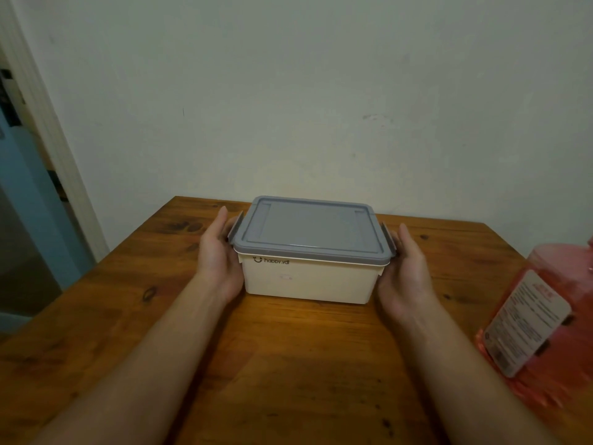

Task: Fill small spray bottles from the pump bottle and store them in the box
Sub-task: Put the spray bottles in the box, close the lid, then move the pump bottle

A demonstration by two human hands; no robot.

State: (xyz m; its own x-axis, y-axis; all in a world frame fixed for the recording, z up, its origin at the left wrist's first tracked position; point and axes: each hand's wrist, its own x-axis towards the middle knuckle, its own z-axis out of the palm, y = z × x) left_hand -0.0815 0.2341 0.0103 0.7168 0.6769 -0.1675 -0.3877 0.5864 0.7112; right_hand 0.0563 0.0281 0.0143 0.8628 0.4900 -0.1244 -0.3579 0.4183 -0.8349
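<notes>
A cream plastic box (308,279) with a grey clip-on lid (309,229) stands in the middle of the wooden table (288,364), lid on. My left hand (219,255) is pressed flat against its left side by the grey latch. On the opposite side my right hand (406,271) lies against the right latch. Both hands clasp the box between them. A large red pump bottle (539,319) with a white label stands at the right edge of view, its top cut off. No small spray bottles are visible.
A pale wall runs right behind the table's far edge. A door frame (41,123) and a blue door stand to the left, beyond the table's left edge.
</notes>
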